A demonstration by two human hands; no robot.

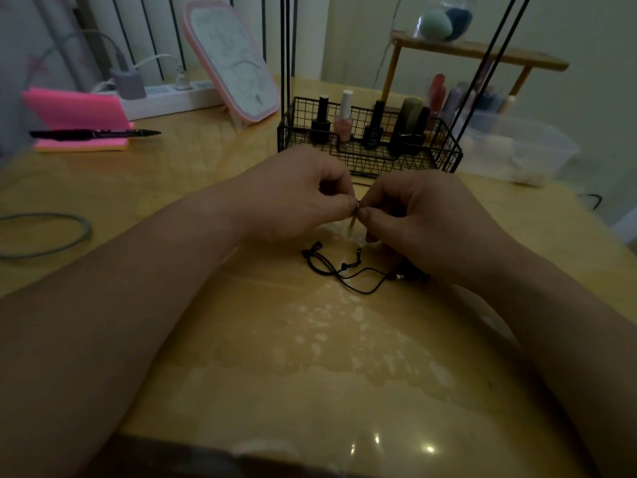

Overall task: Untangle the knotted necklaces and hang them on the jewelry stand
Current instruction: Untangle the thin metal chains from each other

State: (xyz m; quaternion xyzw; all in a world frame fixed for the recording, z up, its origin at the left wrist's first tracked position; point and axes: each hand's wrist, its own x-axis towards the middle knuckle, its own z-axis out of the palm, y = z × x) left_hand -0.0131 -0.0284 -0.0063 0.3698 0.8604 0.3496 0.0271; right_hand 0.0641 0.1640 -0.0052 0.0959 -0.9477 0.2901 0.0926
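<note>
Above the thin black cord [348, 270], left hand [296, 194] and right hand [424, 219] pinch a tiny metallic piece [357, 205].

A home dressing table: nail polish bottles [343, 113], tilted mirror [234, 60], makeup sponges [443, 24]

Your left hand [300, 196] and right hand [424, 222] pinch one small metal piece [357, 205] above the black cord [344, 272] on the counter [310, 367].

A wire basket [370, 160] stands on the desk [206, 174], bottles [343, 119] in it. Left of it leans a mirror [234, 60]. Before it, left hand [296, 191] and right hand [424, 219] pinch a small piece [358, 205]; farther from the basket lies a cord necklace [344, 270].
</note>
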